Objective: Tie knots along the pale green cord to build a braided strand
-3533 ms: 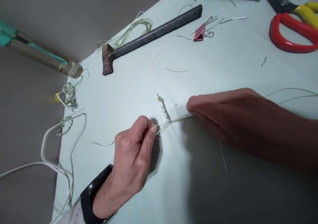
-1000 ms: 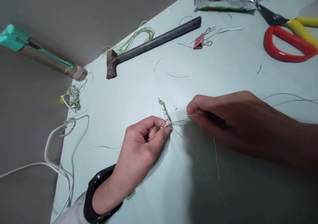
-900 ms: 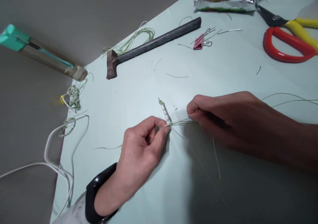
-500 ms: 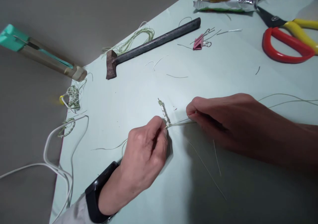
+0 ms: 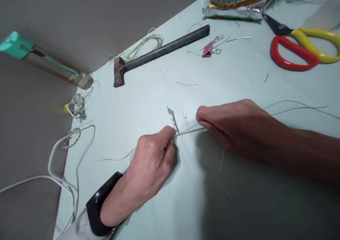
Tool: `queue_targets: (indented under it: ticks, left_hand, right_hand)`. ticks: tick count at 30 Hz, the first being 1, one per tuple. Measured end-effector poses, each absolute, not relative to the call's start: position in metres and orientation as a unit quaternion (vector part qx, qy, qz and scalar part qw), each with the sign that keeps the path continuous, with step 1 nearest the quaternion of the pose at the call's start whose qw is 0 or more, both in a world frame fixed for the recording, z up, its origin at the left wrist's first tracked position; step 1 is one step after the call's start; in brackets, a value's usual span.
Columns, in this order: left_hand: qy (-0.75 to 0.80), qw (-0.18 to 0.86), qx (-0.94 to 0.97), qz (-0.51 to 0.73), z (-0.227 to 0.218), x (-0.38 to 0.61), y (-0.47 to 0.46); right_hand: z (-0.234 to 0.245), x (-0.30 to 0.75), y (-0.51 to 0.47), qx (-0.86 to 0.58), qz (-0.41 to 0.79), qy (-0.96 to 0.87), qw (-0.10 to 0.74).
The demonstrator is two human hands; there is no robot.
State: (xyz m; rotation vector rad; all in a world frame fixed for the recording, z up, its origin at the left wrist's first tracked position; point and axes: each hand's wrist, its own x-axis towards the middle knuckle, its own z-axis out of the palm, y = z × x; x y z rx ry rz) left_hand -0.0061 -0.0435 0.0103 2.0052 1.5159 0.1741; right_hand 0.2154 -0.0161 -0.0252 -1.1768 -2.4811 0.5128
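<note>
My left hand (image 5: 152, 158) pinches the lower end of a short braided cord (image 5: 173, 121), white and green, whose frayed tip points up and away. Thin green and white strands (image 5: 191, 129) run taut from that pinch to my right hand (image 5: 225, 126), which has its fingertips pressed together on them. Loose strand ends (image 5: 294, 105) trail out to the right beyond my right hand, and others (image 5: 118, 159) stick out left of my left hand. Exactly how the strands cross under the left fingertips is hidden.
A hammer (image 5: 164, 50) lies behind, beside a coil of green cord (image 5: 145, 46). A pink binder clip (image 5: 207, 50), red-and-yellow scissors (image 5: 294, 54) and a packet (image 5: 231, 12) lie at the back right. A white cable (image 5: 53, 155) and a lamp-like tube (image 5: 53, 64) are at left.
The view has shifted slightly. Both hands keep their pinches; the strands between them now lie closer together, and the right hand has turned a little.
</note>
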Motion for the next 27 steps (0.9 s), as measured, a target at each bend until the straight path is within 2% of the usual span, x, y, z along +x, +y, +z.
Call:
queue_targets:
  ticks: [4, 7, 9, 13, 20, 27]
  left_hand:
    - [0.578, 0.341, 0.739, 0.062, 0.014, -0.012, -0.036]
    - [0.564, 0.470, 0.678, 0.050, 0.018, -0.020, -0.026]
    - [0.553, 0.519, 0.650, 0.046, 0.019, -0.023, -0.021]
    - [0.550, 0.542, 0.633, 0.056, 0.018, -0.025, -0.019]
    - [0.547, 0.552, 0.624, 0.080, 0.018, -0.024, -0.024]
    - [0.545, 0.552, 0.626, 0.080, 0.017, -0.024, -0.024]
  right_hand:
    - [-0.020, 0.212, -0.012, -0.422, 0.184, -0.882, 0.096]
    - [-0.014, 0.209, -0.009, -0.442, 0.203, -0.873, 0.041]
    - [-0.010, 0.208, -0.010, -0.453, 0.208, -0.867, 0.021]
    - [-0.002, 0.206, -0.017, -0.475, 0.212, -0.854, 0.004]
    - [0.004, 0.216, -0.032, -0.475, 0.252, -0.843, 0.001]
    - [0.003, 0.234, -0.037, -0.416, 0.285, -0.860, 0.081]
